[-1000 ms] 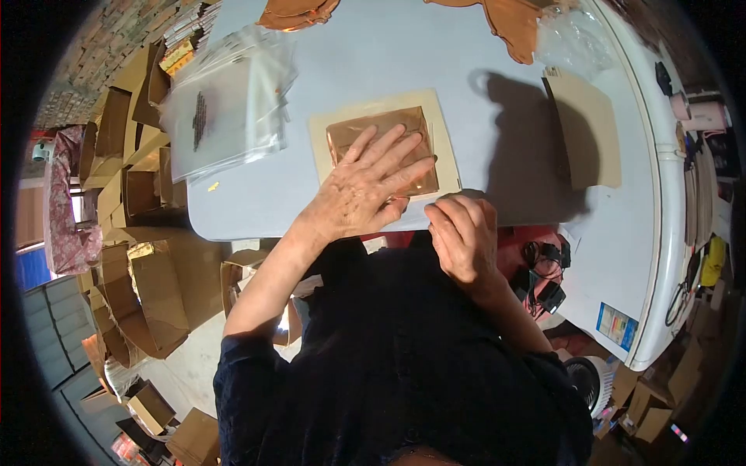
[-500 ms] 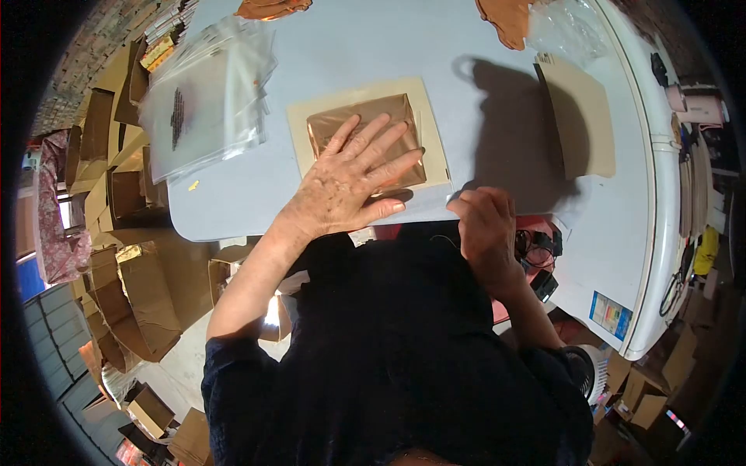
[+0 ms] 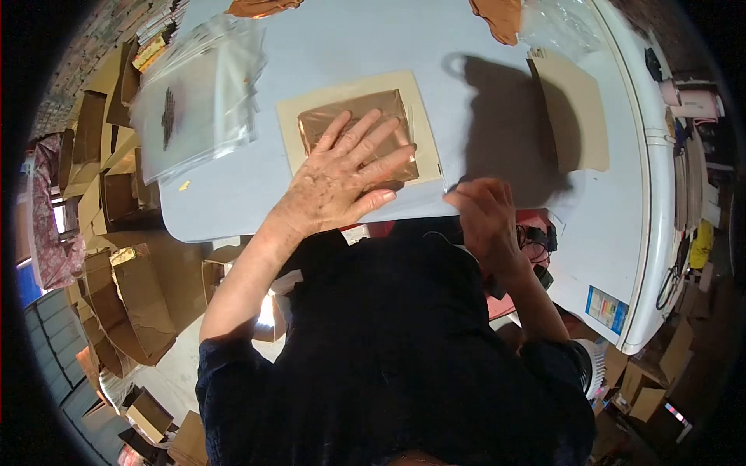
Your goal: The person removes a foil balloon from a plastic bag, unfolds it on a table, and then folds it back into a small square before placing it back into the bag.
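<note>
A shiny copper-brown wrapped packet [image 3: 311,124] lies on a beige card [image 3: 291,151] on the pale table. Around the card is a clear plastic bag [image 3: 404,200], whose loose end reaches toward the table's front edge. My left hand [image 3: 342,171] rests flat on the packet, fingers spread, thumb over the plastic below it. At the bag's lower right corner, my right hand [image 3: 486,217] has its thumb and fingertips closed on the edge of the plastic; the pinch itself is partly hidden.
Clear bags [image 3: 198,105] are stacked at the left of the table [image 3: 365,39]. A brown cardboard piece [image 3: 579,113] lies to the right, with crumpled plastic [image 3: 556,31] behind it. Copper-coloured pieces [image 3: 497,17] sit at the far edge. Open cardboard boxes [image 3: 128,303] stand at left.
The whole scene has shifted slightly left and up in view. My left hand stays flat on the packet, and my right hand keeps its pinch at the bag's corner.
</note>
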`<action>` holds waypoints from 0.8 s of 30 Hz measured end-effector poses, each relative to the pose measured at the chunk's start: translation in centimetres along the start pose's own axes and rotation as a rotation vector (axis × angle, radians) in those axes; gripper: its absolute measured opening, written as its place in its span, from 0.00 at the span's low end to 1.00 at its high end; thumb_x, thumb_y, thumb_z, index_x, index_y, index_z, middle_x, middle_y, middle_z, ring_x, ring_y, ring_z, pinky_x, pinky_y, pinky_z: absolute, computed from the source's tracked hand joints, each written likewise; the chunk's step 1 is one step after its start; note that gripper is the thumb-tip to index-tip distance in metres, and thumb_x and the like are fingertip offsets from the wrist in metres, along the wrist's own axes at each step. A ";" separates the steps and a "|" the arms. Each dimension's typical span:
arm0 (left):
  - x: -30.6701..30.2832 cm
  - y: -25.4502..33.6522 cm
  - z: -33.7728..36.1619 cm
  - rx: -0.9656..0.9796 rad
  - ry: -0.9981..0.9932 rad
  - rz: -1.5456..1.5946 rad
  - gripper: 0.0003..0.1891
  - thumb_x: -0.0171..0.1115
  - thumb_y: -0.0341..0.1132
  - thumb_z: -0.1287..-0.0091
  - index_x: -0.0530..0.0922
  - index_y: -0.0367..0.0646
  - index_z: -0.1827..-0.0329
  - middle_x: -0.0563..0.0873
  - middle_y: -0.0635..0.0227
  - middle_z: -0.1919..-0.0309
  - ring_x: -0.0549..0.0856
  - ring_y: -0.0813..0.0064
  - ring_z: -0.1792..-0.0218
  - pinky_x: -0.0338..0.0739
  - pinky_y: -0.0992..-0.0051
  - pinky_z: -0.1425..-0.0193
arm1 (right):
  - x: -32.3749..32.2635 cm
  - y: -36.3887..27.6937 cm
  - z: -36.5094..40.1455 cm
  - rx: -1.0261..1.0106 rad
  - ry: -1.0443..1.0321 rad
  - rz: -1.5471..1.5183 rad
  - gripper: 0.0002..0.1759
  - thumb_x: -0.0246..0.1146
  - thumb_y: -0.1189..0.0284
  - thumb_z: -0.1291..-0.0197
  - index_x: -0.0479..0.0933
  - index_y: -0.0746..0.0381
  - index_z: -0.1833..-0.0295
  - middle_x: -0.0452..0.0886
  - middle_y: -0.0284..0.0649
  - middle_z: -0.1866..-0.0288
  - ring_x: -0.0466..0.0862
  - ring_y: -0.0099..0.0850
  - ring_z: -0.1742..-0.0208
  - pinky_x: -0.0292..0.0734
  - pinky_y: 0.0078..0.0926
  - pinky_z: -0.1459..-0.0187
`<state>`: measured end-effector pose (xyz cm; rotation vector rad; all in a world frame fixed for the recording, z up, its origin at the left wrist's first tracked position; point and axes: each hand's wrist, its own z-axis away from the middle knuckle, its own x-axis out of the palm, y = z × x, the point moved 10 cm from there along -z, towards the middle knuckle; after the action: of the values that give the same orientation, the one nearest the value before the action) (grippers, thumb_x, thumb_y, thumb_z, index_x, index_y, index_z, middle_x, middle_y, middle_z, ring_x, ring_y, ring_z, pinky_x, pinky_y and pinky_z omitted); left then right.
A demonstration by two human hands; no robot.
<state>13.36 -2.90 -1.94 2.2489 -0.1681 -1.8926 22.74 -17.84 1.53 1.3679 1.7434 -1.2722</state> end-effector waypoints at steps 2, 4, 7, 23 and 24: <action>0.3 -0.2 0.0 -0.011 -0.029 -0.014 0.34 0.38 0.69 0.20 0.67 0.71 0.16 0.62 0.67 0.14 0.56 0.59 0.13 0.40 0.49 0.08 | 0.2 -0.1 0.2 -0.023 -0.011 -0.005 0.11 0.64 0.84 0.40 0.82 0.63 0.52 0.81 0.40 0.53 0.81 0.38 0.48 0.74 0.42 0.43; 0.3 -0.1 0.0 -0.014 -0.035 -0.009 0.34 0.38 0.69 0.20 0.67 0.71 0.16 0.62 0.67 0.14 0.56 0.59 0.13 0.40 0.48 0.08 | 0.0 -0.1 0.3 -0.032 -0.010 -0.010 0.12 0.64 0.83 0.40 0.82 0.63 0.51 0.81 0.40 0.53 0.81 0.38 0.48 0.74 0.42 0.43; 0.6 -0.2 0.1 -0.007 -0.022 -0.028 0.34 0.37 0.69 0.20 0.67 0.71 0.16 0.62 0.68 0.14 0.56 0.59 0.13 0.40 0.49 0.08 | 0.0 0.3 -0.5 0.005 -0.018 -0.020 0.13 0.65 0.83 0.40 0.81 0.63 0.49 0.81 0.41 0.51 0.81 0.39 0.47 0.75 0.41 0.42; -0.2 0.1 0.0 0.005 0.026 0.017 0.30 0.50 0.61 0.20 0.70 0.69 0.18 0.65 0.67 0.16 0.59 0.59 0.14 0.45 0.48 0.09 | 0.2 0.6 0.0 -0.001 -0.043 -0.102 0.14 0.65 0.85 0.42 0.79 0.65 0.49 0.80 0.45 0.51 0.81 0.44 0.47 0.77 0.46 0.43; 0.0 0.0 0.0 0.000 0.001 0.000 0.30 0.45 0.64 0.19 0.68 0.71 0.17 0.63 0.68 0.15 0.57 0.59 0.14 0.43 0.48 0.09 | 0.1 0.8 -0.3 0.021 -0.022 -0.113 0.13 0.65 0.84 0.41 0.79 0.65 0.50 0.80 0.44 0.51 0.81 0.44 0.48 0.77 0.46 0.44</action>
<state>13.37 -2.88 -1.99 2.2500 -0.1686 -1.8914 23.47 -17.49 1.34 1.2777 1.8190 -1.3642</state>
